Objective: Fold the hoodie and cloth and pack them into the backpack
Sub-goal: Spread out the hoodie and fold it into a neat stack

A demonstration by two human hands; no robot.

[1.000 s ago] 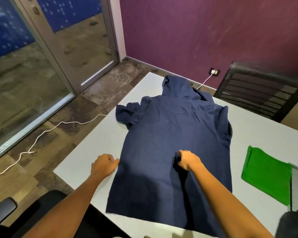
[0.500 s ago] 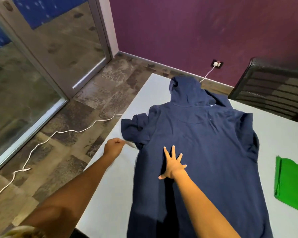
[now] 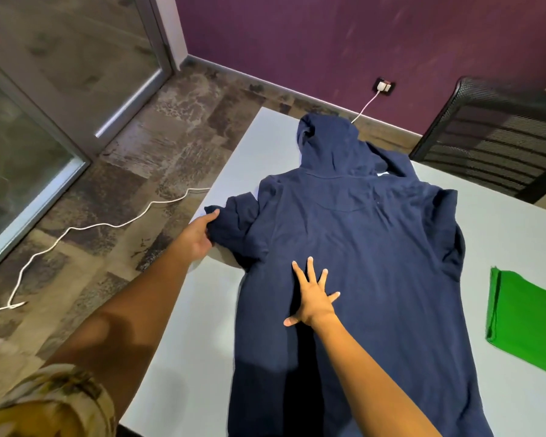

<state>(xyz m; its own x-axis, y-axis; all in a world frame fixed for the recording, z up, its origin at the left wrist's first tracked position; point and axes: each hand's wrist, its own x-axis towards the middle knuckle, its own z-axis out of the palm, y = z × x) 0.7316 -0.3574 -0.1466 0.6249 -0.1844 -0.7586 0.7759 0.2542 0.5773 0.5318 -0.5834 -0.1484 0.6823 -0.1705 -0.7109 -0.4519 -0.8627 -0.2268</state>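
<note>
Navy hoodie (image 3: 360, 263) lay flat on the white table (image 3: 186, 326), right hand (image 3: 314, 299) pressed on it (fingers splayed), left hand (image 3: 199, 233) gripped its bunched left sleeve (image 3: 230, 228), green cloth (image 3: 524, 323) lay right.

left hand (image 3: 197, 236) curled, right hand (image 3: 313, 298) splayed flat

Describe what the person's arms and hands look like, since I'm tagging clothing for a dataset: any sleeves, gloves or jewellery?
Both hands are bare: the left hand and right hand show no gloves, and no rings or watch can be seen. Both forearms are uncovered. A short sleeve with a tan and yellow-brown patterned print shows on the left upper arm.
</note>
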